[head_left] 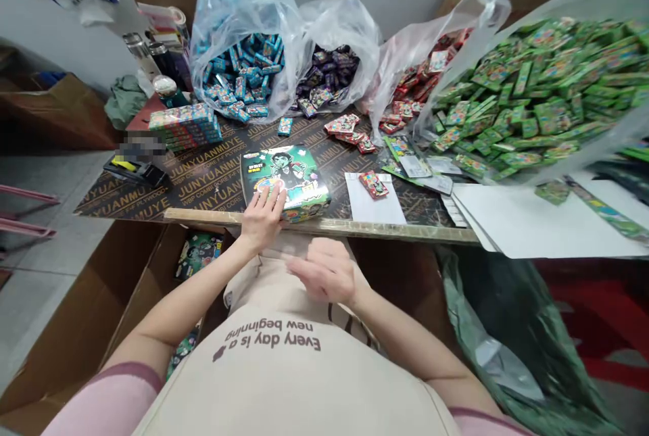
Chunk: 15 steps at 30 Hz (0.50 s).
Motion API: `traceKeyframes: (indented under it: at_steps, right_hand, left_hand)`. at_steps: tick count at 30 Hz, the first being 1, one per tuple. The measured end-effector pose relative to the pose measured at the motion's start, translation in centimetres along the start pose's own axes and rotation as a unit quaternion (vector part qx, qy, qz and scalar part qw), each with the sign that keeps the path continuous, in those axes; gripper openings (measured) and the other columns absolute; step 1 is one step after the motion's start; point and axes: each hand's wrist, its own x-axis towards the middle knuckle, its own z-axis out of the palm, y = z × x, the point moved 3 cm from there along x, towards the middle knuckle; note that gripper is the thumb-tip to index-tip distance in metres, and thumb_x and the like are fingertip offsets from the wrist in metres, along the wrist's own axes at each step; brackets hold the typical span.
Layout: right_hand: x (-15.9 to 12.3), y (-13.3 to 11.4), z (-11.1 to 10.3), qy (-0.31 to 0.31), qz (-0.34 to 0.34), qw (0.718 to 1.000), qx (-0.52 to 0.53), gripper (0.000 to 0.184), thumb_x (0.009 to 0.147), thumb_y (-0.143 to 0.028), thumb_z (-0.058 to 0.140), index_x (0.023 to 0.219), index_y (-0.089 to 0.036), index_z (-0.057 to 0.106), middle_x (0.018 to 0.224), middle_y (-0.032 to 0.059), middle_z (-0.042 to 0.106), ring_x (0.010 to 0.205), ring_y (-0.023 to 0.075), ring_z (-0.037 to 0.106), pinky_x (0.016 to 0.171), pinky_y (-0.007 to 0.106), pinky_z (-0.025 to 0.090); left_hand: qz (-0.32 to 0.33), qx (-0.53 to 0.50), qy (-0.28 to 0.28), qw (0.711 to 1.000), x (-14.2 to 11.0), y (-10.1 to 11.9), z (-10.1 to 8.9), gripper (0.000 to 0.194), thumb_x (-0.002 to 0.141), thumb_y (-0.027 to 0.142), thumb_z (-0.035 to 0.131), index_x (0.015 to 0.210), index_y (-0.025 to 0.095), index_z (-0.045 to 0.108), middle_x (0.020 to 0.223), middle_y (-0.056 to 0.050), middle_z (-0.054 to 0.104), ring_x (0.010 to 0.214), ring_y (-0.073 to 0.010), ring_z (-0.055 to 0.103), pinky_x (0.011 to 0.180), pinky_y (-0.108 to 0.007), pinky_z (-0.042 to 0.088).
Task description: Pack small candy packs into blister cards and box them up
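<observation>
A green and black printed display box point(304, 172) lies closed near the table's front edge. My left hand point(263, 216) rests on its near left part, fingers stretched out over the lid. Just below the table edge, in front of the apron, my right hand point(327, 270) is curled with the index finger pointing left. It is slightly blurred, and whatever its fingers may pinch cannot be made out. To the right of the box, a small red packet point(374, 184) sits on a white sheet point(355, 203).
Plastic bags hold blue packets point(248, 74), purple packets point(332, 71), red packets point(405, 94) and green packets point(547, 91). At left are stacked small boxes point(185, 125) and a black tape dispenser point(134, 169). Below stands an open carton point(116, 287) with printed boxes; white sheets point(537, 216) overhang at right.
</observation>
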Motion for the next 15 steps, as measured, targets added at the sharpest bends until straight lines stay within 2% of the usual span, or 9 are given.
traceKeyframes:
  at_steps: [1,3,5,6,7,9,12,15]
  right_hand:
    - [-1.1,0.6,0.8,0.035,0.033,0.999,0.022,0.022,0.091,-0.023,0.046,0.079,-0.02,0.064,0.047,-0.0044,0.042,0.047,0.0099,0.039,0.051,0.025,0.031]
    - [-3.1,2.8,2.7,0.096,0.2,0.972,0.076,0.022,0.091,-0.027,0.046,0.077,-0.019,0.062,0.05,-0.0037,0.045,0.047,0.0097,0.039,0.049,0.024,0.032]
    - [-4.9,5.1,4.8,0.126,0.376,0.908,0.133,0.022,0.088,-0.033,0.05,0.075,-0.018,0.06,0.053,-0.0038,0.045,0.047,0.0093,0.037,0.047,0.023,0.031]
    - [-5.4,5.9,5.6,0.133,0.434,0.877,0.156,0.024,0.085,-0.037,0.053,0.073,-0.018,0.059,0.052,-0.0045,0.044,0.047,0.009,0.035,0.046,0.023,0.03]
    - [-5.8,6.6,6.4,0.136,0.471,0.854,0.175,0.026,0.082,-0.04,0.055,0.071,-0.017,0.058,0.051,-0.0053,0.041,0.047,0.0087,0.033,0.046,0.023,0.029]
    - [-6.0,7.4,7.3,0.144,0.506,0.827,0.199,0.031,0.077,-0.045,0.06,0.065,-0.017,0.056,0.05,-0.0063,0.037,0.048,0.0081,0.03,0.047,0.023,0.028]
    - [-6.0,7.8,7.9,0.164,0.537,0.799,0.213,0.037,0.072,-0.05,0.062,0.06,-0.016,0.054,0.049,-0.0066,0.036,0.049,0.0077,0.028,0.047,0.023,0.026]
    - [-5.8,7.9,8.2,0.175,0.555,0.785,0.211,0.041,0.069,-0.054,0.064,0.057,-0.016,0.054,0.048,-0.0059,0.038,0.049,0.0076,0.028,0.047,0.023,0.025]
  left_hand:
    - [0.0,0.0,0.005,1.0,0.0,-0.1,0.1,0.065,0.08,0.033,0.06,0.14,0.015,0.042,0.144,-0.013,0.043,0.134,-0.0304,0.04,0.11,-0.044,0.033]
    - [0.001,-0.002,0.015,1.0,0.1,-0.3,0.1,0.063,0.081,0.034,0.059,0.139,0.015,0.044,0.143,-0.013,0.044,0.132,-0.0304,0.042,0.109,-0.043,0.034]
    - [0.003,-0.005,0.023,1.0,0.1,-0.3,0.0,0.062,0.081,0.033,0.059,0.138,0.015,0.045,0.142,-0.013,0.046,0.131,-0.0307,0.044,0.109,-0.043,0.035]
    - [0.004,-0.007,0.026,1.0,0.1,-0.3,0.0,0.062,0.081,0.033,0.058,0.138,0.014,0.045,0.142,-0.013,0.046,0.131,-0.0308,0.044,0.109,-0.043,0.035]
    - [0.005,-0.009,0.029,1.0,0.1,-0.2,0.0,0.062,0.081,0.033,0.058,0.138,0.014,0.045,0.141,-0.013,0.046,0.131,-0.0309,0.044,0.109,-0.043,0.035]
    - [0.006,-0.014,0.035,0.999,0.0,-0.2,0.0,0.062,0.081,0.033,0.059,0.138,0.014,0.045,0.141,-0.014,0.047,0.13,-0.0311,0.045,0.108,-0.043,0.035]
    - [0.007,-0.028,0.044,0.999,0.0,-0.4,0.1,0.062,0.08,0.033,0.058,0.138,0.014,0.046,0.14,-0.014,0.048,0.129,-0.0312,0.046,0.108,-0.044,0.036]
    - [0.01,-0.04,0.048,0.998,-0.1,-0.5,0.1,0.058,0.08,0.029,0.058,0.135,0.014,0.049,0.138,-0.014,0.051,0.128,-0.0303,0.047,0.107,-0.044,0.037]
